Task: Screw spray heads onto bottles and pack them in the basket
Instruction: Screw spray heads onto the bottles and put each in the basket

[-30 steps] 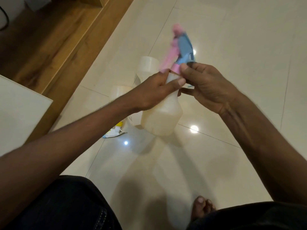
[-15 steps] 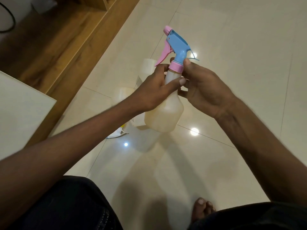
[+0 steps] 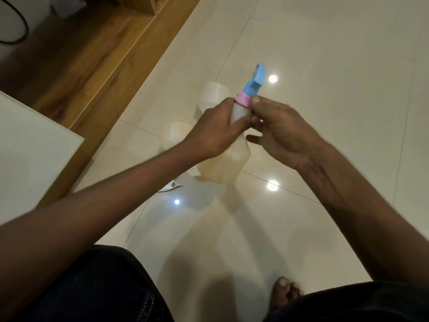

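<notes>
A translucent bottle is held in the air above the tiled floor, tilted with its neck pointing away and its base toward the viewer. The left hand wraps its fingers around the bottle's neck and shoulder. A blue spray head sits on top of the neck, joined by a pink collar. The right hand pinches this pink collar between thumb and forefinger, while its remaining fingers spread loosely just right of the bottle. Behind the held bottle, farther away on the floor, stand two more translucent bottles without heads: one beside the left hand's knuckles, another nearer and to its left. A white object lies on the floor under the left forearm; its kind cannot be told. A wooden strip runs diagonally at far left, a white panel at the left edge. Bare toes show at the near edge.
</notes>
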